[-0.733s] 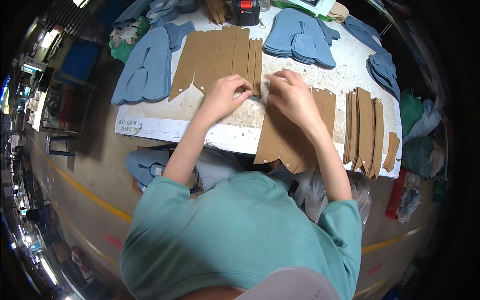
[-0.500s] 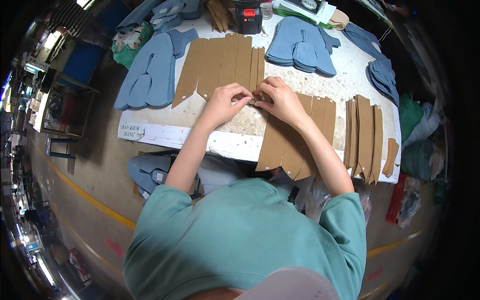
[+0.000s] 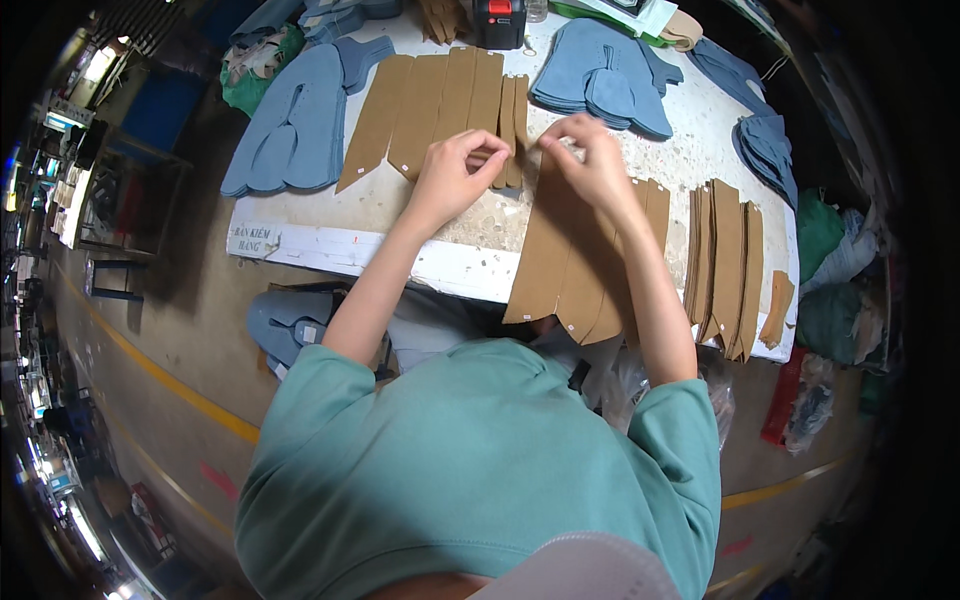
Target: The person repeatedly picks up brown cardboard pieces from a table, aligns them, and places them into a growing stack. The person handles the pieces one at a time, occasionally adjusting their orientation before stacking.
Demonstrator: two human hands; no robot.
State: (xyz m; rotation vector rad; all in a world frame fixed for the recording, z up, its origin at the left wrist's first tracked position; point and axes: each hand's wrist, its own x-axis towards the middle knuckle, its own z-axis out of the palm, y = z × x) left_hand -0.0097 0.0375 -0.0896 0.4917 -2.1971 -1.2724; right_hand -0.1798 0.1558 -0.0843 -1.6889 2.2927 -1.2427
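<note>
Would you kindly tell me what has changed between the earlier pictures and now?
In the previous picture, the left hand and right hand were close together at the near end of the narrow brown strips. Now they are apart: the right has moved rightward and away from the person, the left slightly away. Whether anything was gripped or released is unclear. The wide brown panels and blue stacks stayed put.

Black device (image 3: 500, 32) (red-marked) near blue stack (image 3: 618, 65); yellow line (image 3: 196, 397) along floor (image 3: 205, 340).

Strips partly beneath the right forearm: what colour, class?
The strips are brown, clearest in the head view.
</note>
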